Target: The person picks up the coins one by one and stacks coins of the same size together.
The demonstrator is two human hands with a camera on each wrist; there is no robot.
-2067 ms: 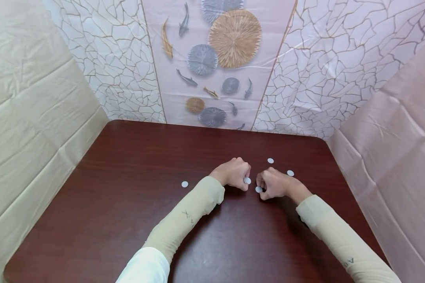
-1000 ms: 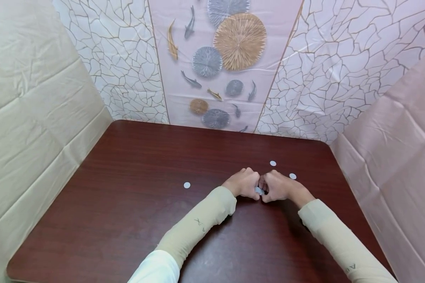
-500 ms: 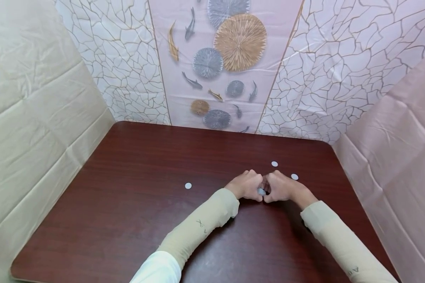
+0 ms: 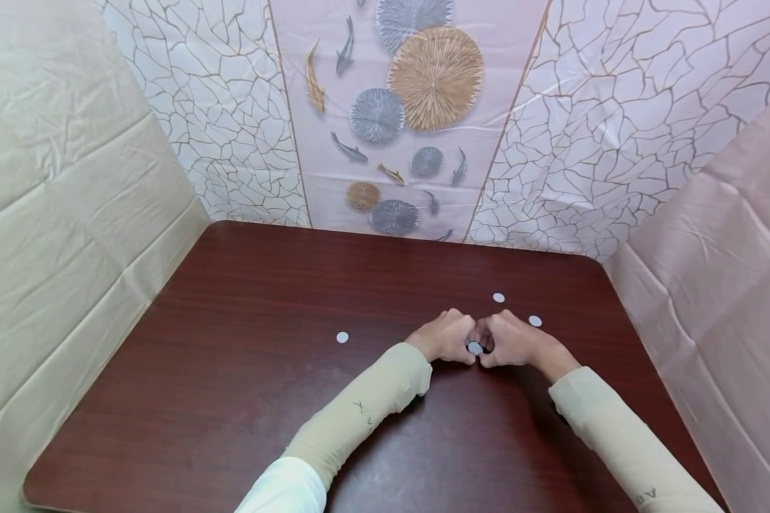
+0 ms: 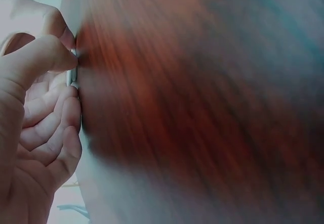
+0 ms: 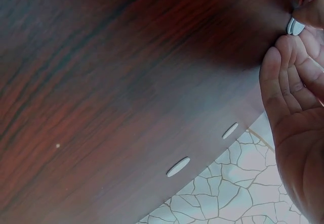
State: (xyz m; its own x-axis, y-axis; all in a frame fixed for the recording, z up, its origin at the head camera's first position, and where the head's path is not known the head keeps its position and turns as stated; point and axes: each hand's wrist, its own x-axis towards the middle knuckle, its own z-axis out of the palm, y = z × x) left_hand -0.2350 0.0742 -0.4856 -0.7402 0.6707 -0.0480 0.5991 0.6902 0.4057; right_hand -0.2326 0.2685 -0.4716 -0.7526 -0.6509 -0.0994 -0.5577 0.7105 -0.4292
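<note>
Pinching from both sides, the person's left hand (image 4: pixel 445 338) and right hand (image 4: pixel 511 339) meet over a little stack of white discs (image 4: pixel 475 348), right of center on the table (image 4: pixel 263 285). Looks like two layers in the right wrist view, though it's too small to be sure. Fingers on both hands are curled in narrow, thumb on one side and fingertips on the other, so each hand has hold of the rim. My guess on why: something that thin is easier to keep lined up with a grip on both edges, with the hands down low by the table for steadiness.

Three loose ones lie flat around them: a left disc (image 4: pixel 342 338) off past the left forearm, a far disc (image 4: pixel 498 298) behind the right hand, and a right disc (image 4: pixel 535 321) just beyond that wrist. Biggest obstacle is probably the hands themselves, since they hide part of the stack. The left sleeve (image 4: pixel 359 410) also lies between the left disc and the near right side.
</note>
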